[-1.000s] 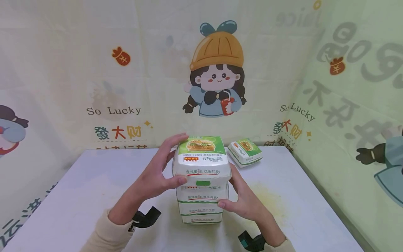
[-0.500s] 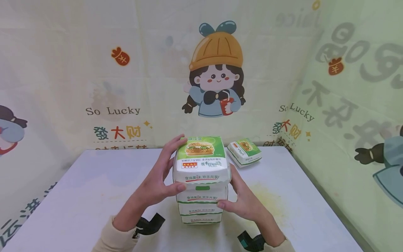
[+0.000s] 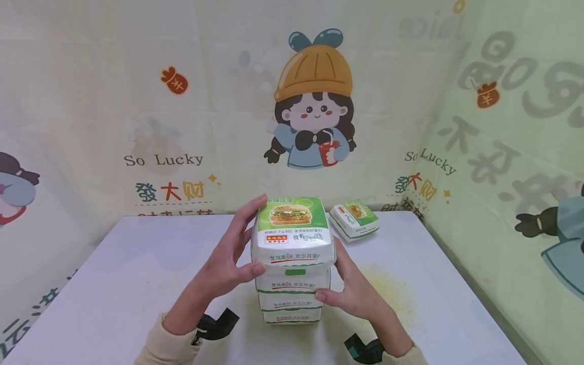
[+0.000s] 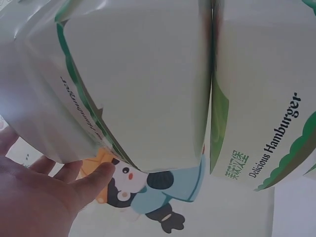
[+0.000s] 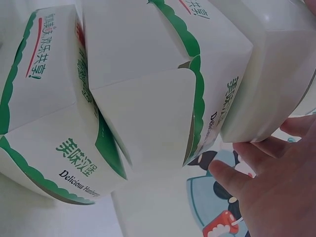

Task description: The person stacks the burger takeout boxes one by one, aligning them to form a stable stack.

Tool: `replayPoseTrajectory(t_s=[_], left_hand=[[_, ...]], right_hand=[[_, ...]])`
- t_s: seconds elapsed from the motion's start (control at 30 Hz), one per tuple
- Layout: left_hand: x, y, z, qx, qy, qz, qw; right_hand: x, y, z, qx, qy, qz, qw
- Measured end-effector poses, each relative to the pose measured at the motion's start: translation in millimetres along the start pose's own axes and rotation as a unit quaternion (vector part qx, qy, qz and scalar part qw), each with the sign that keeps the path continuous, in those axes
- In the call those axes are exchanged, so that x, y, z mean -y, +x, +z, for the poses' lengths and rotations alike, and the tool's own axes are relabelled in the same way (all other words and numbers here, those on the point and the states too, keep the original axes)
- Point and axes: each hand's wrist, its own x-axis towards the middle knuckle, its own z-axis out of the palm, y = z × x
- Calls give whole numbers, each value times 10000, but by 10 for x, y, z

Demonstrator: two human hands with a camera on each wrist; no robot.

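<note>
Several white-and-green hamburger boxes (image 3: 292, 301) stand stacked at the middle of the table. Highest is a box with a burger picture (image 3: 292, 238), slightly wider in view than those below. My left hand (image 3: 223, 261) holds this top box at its left side, thumb by the front corner and fingers reaching to the back. Lower down on the right, my right hand (image 3: 353, 289) holds the stack, its thumb on the front of a lower box. The left wrist view shows the left hand (image 4: 54, 192) against the box's side; some fingertips are hidden behind boxes in the head view.
Another hamburger box (image 3: 356, 220) lies at the back right, turned at an angle. The white table (image 3: 155, 263) has a yellowish stain right of the stack. A printed cloth (image 3: 237, 101) hangs behind the table's back edge.
The top box has settled on the stack, its front now covering the logo of the box below. My left thumb has slid left towards the corner, and the left forearm has shifted right.
</note>
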Motion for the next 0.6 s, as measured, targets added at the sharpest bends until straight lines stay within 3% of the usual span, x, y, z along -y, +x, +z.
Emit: replayPoseTrajectory(t_s=[0.6], left_hand=[[22, -22, -1, 59, -177, 56, 9998]], right_hand=[[-15, 0, -9, 26, -16, -184, 9998]])
